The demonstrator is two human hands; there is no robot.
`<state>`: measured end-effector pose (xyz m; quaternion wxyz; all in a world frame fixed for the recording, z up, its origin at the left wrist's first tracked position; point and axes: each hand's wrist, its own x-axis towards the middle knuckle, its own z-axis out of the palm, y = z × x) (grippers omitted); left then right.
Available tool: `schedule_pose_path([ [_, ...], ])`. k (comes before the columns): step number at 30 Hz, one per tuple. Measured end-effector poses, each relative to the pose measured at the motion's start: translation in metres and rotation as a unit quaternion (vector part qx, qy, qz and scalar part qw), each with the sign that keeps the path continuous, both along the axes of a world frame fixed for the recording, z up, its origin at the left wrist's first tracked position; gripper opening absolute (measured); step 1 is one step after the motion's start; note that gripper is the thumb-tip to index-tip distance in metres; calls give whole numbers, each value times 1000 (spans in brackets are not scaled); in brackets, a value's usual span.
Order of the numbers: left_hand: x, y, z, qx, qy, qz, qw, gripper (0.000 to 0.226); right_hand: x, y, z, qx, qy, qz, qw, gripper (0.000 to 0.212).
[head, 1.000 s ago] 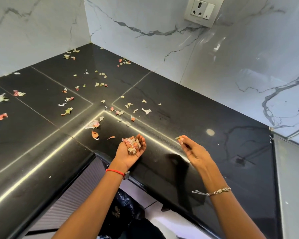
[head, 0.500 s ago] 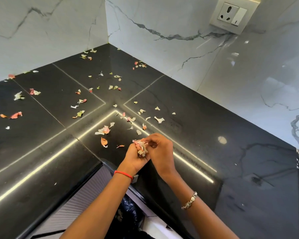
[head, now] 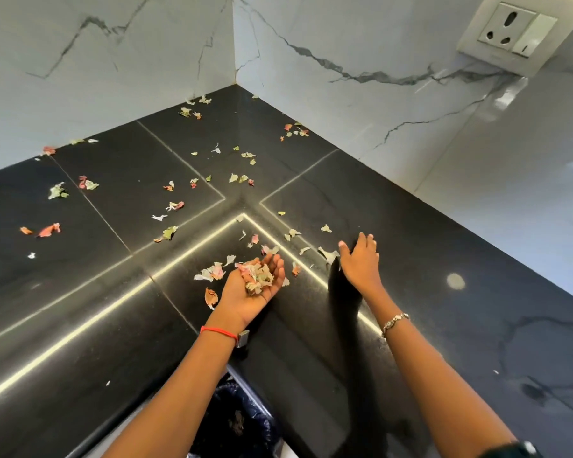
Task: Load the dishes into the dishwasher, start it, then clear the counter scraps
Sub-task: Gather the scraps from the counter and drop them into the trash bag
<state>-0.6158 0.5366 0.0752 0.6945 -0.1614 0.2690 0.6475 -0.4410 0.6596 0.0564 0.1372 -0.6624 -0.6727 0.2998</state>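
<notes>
Though scraps point(head: 258, 276) show plainly, bin point(head: 235, 421) half-hidden.

Head view, close, looking down into counter point(head: 411, 259) corner.

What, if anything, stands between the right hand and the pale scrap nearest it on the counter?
Nothing visible. The right hand is open over the black counter, and the pale scrap lies just beside its thumb. The left hand, cupping gathered scraps, sits farther left, out of the way.
</notes>
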Motion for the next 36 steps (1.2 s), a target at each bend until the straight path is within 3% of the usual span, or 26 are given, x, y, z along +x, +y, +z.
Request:
schedule_pose_path([
  [4, -17, 2, 2, 4, -1, 28, 1000, 40, -28, -1, -14, 6, -37, 14, 999, 83],
  [9, -33, 1, 7, 3, -2, 50, 999, 38, -72, -7, -23, 35, -15, 106, 994, 83],
  [18, -68, -17, 6, -11, 6, 111, 994, 36, -122, 12, -22, 67, -21, 258, 964, 70],
  [30, -87, -36, 2, -17, 19, 143, 989, 35, -164, 3, -17, 65, 53, 401, 912, 45],
  [34, -86, -36, 3, -12, 18, 141, 990, 35, -153, -1, -18, 176, 126, 372, 903, 24],
  [36, -87, -36, 3, -13, 16, 141, 990, 35, -150, 3, -16, 190, 153, 321, 915, 26],
])
